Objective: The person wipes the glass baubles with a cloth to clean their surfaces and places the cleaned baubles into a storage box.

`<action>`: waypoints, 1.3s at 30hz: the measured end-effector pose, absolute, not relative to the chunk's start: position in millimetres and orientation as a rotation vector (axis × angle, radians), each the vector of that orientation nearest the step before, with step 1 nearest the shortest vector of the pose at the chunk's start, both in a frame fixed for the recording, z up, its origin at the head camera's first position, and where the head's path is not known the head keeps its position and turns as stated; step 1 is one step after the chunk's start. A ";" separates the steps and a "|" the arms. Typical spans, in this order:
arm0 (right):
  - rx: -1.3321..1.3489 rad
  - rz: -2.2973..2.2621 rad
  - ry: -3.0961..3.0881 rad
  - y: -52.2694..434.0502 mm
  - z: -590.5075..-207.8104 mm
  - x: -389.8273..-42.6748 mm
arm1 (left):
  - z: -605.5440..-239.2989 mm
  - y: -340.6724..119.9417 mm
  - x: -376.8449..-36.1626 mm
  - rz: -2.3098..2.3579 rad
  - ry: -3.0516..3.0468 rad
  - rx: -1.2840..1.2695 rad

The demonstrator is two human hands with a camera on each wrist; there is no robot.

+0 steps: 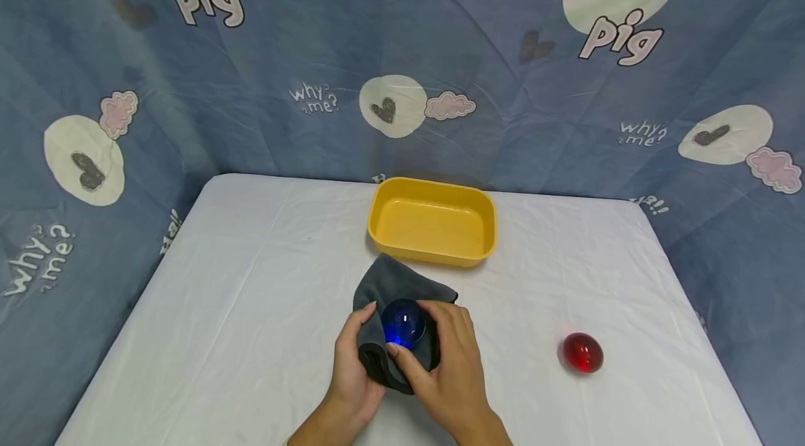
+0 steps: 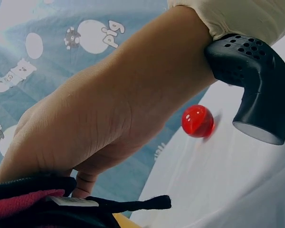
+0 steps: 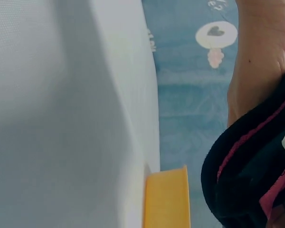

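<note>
In the head view, a dark grey cloth (image 1: pixel 393 282) is bunched around a clear blue ball (image 1: pixel 403 322), above the near middle of the white table. My left hand (image 1: pixel 355 369) grips the cloth from the left, its thumb up along the fold. From the right, my right hand (image 1: pixel 454 369) holds the ball, thumb on its lower side and fingers around its far right side. The ball's underside is hidden in the cloth. Dark fabric with pink edging (image 2: pixel 23 204) fills the lower left corner of the left wrist view.
Beyond the hands stands a yellow tray (image 1: pixel 428 255), near the table's back edge. A clear red ball (image 1: pixel 583 353) lies on the white tablecloth (image 1: pixel 251 313) to the right. Blue printed fabric (image 1: pixel 302 138) hangs behind and beside the table.
</note>
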State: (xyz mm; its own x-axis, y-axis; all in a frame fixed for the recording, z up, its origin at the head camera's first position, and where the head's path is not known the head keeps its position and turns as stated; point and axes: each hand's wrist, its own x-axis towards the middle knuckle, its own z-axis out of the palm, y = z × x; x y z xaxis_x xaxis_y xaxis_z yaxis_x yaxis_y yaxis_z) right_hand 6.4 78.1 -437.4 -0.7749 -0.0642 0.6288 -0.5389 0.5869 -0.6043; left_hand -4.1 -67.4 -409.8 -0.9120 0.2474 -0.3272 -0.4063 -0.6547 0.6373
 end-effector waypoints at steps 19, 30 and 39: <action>0.474 1.110 -2.386 77.7 -437.4 10.2 | -410.8 -70.0 -4.4 2.532 1.116 -0.313; 0.479 1.107 -2.327 76.4 -436.2 9.5 | -410.3 -69.6 -5.7 2.553 1.070 -0.309; 0.476 1.117 -2.312 79.3 -434.4 8.7 | -409.7 -68.0 -3.6 2.547 1.069 -0.304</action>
